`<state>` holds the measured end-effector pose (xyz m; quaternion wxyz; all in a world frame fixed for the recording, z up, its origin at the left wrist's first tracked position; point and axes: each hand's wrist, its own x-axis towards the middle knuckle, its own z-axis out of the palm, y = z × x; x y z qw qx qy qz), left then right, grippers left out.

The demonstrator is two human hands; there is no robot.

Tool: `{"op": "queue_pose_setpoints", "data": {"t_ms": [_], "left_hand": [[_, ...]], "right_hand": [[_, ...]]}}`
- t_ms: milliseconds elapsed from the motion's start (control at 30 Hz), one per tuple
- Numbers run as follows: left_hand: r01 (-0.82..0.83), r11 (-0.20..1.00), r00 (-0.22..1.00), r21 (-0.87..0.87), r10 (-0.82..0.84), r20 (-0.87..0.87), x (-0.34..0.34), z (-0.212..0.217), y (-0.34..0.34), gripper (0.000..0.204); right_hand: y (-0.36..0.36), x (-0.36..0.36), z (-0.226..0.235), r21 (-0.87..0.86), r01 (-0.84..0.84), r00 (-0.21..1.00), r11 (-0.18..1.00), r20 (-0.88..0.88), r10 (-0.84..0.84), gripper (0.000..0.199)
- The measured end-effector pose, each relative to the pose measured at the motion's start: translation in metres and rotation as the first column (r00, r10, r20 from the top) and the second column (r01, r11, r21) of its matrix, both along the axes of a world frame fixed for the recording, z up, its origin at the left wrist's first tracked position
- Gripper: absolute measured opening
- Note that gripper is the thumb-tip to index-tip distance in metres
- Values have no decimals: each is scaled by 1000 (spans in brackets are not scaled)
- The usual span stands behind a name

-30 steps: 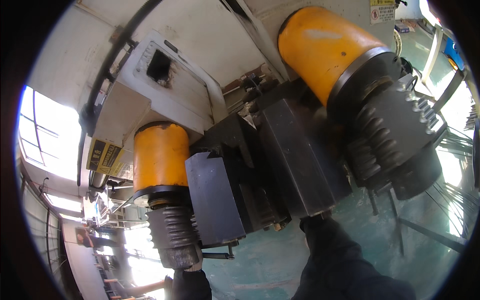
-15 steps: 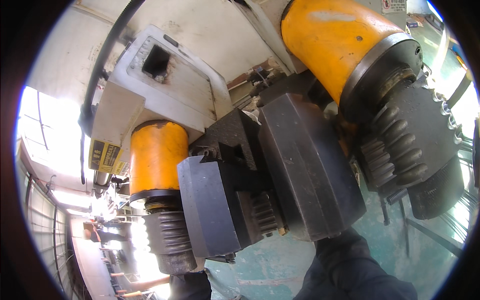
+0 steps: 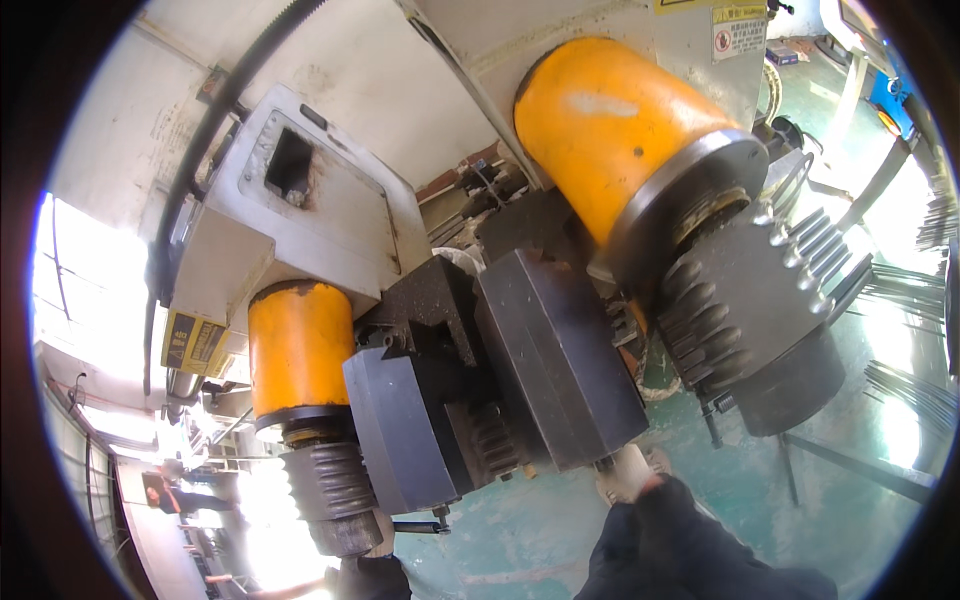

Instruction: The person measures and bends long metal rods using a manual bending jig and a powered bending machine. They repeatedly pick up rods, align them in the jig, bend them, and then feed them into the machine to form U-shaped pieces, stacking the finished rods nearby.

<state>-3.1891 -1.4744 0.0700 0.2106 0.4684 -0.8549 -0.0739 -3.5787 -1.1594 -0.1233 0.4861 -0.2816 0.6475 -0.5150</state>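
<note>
A dark sleeve rises from the lower edge to my right hand [image 3: 625,474], which looks pale, perhaps gloved. It is just below the large dark angular block [image 3: 565,365], and its fingers are partly hidden. At the lower left, another dark sleeve leads to a small pale part of my left hand [image 3: 384,535], beside the round knurled end [image 3: 347,534] of the smaller ribbed head [image 3: 330,475]. Its fingers are out of sight. A smaller blue-grey angular block [image 3: 400,430] sits between the two. Near it a thin black rod [image 3: 415,526] sticks out. What either hand holds is not visible.
Two orange cylinders, one small [image 3: 300,345] and one large [image 3: 630,130], carry the ribbed heads. A large ribbed head [image 3: 755,300] juts out at right. Bundles of thin rods [image 3: 905,290] lie at far right. A person [image 3: 185,498] is in the left background.
My view has shifted, so the large orange cylinder and blocks appear lower and further left. My pale right hand now shows below the large block, where it was hidden before.
</note>
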Motion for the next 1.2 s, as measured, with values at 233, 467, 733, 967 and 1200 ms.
{"op": "queue_pose_setpoints", "data": {"t_ms": [233, 467, 733, 967, 1200], "left_hand": [[39, 999, 996, -36, -36, 77, -30, 8, -7, 45], [60, 996, 989, -65, -50, 140, -49, 18, 7, 39], [48, 996, 982, -77, -33, 184, -59, 22, 14, 33], [60, 995, 975, -85, -40, 220, -77, 33, 13, 28], [49, 990, 978, -129, -22, 207, -96, 59, 26, 25]], "right_hand": [[8, -67, -11, -136, 664, 743, 735, 13, -669, 34], [-137, -148, -74, -234, 569, 760, 788, 515, -395, 31], [-190, -150, -53, -141, 518, 811, 844, 393, -433, 35], [-171, -169, -60, -99, 542, 800, 834, 365, -476, 39], [-129, -197, -81, -69, 576, 783, 814, 333, -526, 42]]}}
